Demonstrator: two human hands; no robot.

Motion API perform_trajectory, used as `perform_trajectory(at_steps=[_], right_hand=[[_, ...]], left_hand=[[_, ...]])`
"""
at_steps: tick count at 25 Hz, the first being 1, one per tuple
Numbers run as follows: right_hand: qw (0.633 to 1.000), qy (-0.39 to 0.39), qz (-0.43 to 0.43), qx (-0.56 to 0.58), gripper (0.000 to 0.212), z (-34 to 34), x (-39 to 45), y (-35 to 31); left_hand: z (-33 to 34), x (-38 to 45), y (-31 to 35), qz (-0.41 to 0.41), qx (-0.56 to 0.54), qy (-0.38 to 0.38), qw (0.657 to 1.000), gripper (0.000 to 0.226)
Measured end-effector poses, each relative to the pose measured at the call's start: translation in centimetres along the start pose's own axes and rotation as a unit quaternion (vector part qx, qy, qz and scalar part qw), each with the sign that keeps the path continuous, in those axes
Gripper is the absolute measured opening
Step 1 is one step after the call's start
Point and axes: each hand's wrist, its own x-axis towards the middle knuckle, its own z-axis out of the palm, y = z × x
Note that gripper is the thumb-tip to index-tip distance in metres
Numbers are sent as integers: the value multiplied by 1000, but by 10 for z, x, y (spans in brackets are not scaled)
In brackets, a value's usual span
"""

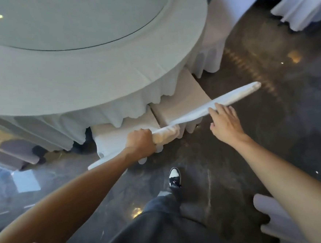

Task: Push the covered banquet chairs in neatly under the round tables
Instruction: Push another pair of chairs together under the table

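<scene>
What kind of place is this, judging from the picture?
Probably a banquet hall: a round table with a long white cloth and a glass turntable, white-covered chairs and another draped table nearby.

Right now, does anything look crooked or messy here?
Yes. The two covered chairs are not lined up: the right chair is angled to the left chair, and their backs meet in a V. The left hand grips one back; the right hand rests open on the other.

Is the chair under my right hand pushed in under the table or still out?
Partly in. The chair has its seat front under the tablecloth, but most of the seat still shows. Right hand rests open on its back.
</scene>
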Motion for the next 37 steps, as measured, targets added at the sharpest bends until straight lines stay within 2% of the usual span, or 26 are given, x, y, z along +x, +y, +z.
perform_trajectory(at_steps=[2,4,8,14,22,31,37], right_hand=[[1000,2,5,-31,63,11,20,26],[997,-28,-1,-65,67,22,41,48],[988,-53,-58,-130,63,30,81,82],[975,-131,-117,-137,24,18,109,91],[954,-115,-225,-163,21,10,143,117],[940,-86,-286,-164,19,10,172,161],[933,-76,-311,-162,20,15,177,164]], left_hand=[[3,7,5,-12,26,13,999,27],[4,13,12,-33,43,20,998,23],[9,18,24,-66,62,29,995,17],[11,12,35,-119,43,54,990,19],[10,33,79,-210,9,80,974,22],[6,45,123,-291,-57,115,948,31],[13,46,128,-321,-63,148,933,33]])
